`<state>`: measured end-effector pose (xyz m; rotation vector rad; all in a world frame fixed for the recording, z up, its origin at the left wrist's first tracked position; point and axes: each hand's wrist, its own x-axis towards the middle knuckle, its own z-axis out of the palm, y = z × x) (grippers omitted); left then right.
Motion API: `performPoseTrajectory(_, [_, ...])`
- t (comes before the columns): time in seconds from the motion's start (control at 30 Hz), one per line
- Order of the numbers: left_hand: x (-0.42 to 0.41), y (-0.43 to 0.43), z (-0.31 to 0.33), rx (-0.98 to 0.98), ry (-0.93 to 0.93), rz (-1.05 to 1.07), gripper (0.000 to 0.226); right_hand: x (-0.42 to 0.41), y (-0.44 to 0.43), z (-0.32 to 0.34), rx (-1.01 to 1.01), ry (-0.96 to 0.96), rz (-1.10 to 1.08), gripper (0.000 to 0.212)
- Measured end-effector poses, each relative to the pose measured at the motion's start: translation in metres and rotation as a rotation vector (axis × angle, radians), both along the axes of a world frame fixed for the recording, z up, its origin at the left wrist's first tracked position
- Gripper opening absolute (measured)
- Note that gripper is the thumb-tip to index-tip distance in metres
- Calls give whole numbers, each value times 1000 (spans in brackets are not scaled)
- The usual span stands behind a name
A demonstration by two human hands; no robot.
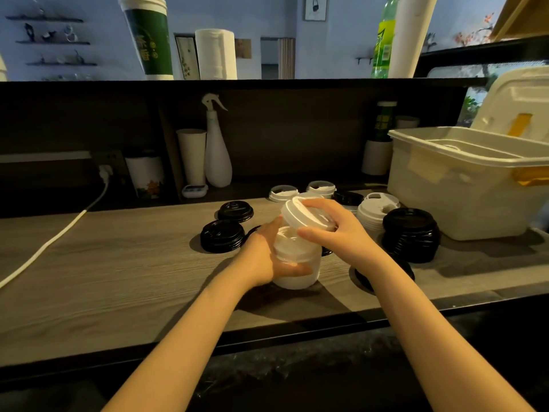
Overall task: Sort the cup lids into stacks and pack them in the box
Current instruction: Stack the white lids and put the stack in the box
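Your right hand's (335,230) fingers curl round a tilted white lid (300,214), held just above the stack of white lids (297,263) that your left hand (267,257) grips at its side. A low black stack (222,236) stands to the left and a taller black stack (411,233) to the right. The open white box (463,185) sits at right on the wooden counter (118,263); its contents cannot be made out
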<state>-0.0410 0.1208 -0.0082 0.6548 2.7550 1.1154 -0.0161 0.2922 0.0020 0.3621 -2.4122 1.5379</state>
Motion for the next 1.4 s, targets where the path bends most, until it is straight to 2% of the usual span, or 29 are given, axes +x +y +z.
performPoseTrajectory(0.07, [0, -2, -9, 108, -58, 42, 119, 1, 1, 0, 81, -17, 13, 51])
performPoseTrajectory(0.13, [-2, -9, -17, 157, -119, 53, 125, 0, -1, 0, 201, -40, 38, 56])
performPoseTrajectory(0.23, [-3, -15, -21, 220, -172, 17, 99, -2, -7, -2, 305, -95, 105, 60])
performPoseTrajectory(0.33, [-2, -16, -20, 241, -170, -6, 86, -4, -8, -10, 294, -126, 144, 61])
performPoseTrajectory(0.43, [-3, -15, -21, 267, -162, -7, 85, -5, -9, -15, 247, -122, 137, 62])
performPoseTrajectory(0.57, [-4, -18, -22, 261, -207, -73, 87, -6, -9, -14, 233, -134, 134, 50])
performPoseTrajectory(0.67, [-5, -19, -21, 433, -324, -54, 87, -3, -10, -13, 137, -145, 143, 47])
performPoseTrajectory(0.73, [-5, -16, -20, 551, -341, 15, 70, -1, -14, -17, 41, -106, 72, 42])
performPoseTrajectory(0.83, [-2, -9, -16, 539, -234, 27, 43, 2, -23, -26, -87, -45, -44, 43])
performPoseTrajectory(0.9, [-1, -5, -15, 534, -197, 27, 36, 3, -27, -32, -115, -28, -78, 42])
performPoseTrajectory(1.03, [-3, -1, -16, 538, -174, 32, 36, 3, -30, -37, -105, 16, -117, 39])
performPoseTrajectory(1.2, [-4, 0, -19, 502, -149, 41, 38, 2, -28, -36, -10, 38, -104, 56])
performPoseTrajectory(1.4, [-6, -2, -17, 452, -106, 52, 35, 1, -24, -30, -43, -10, -90, 39])
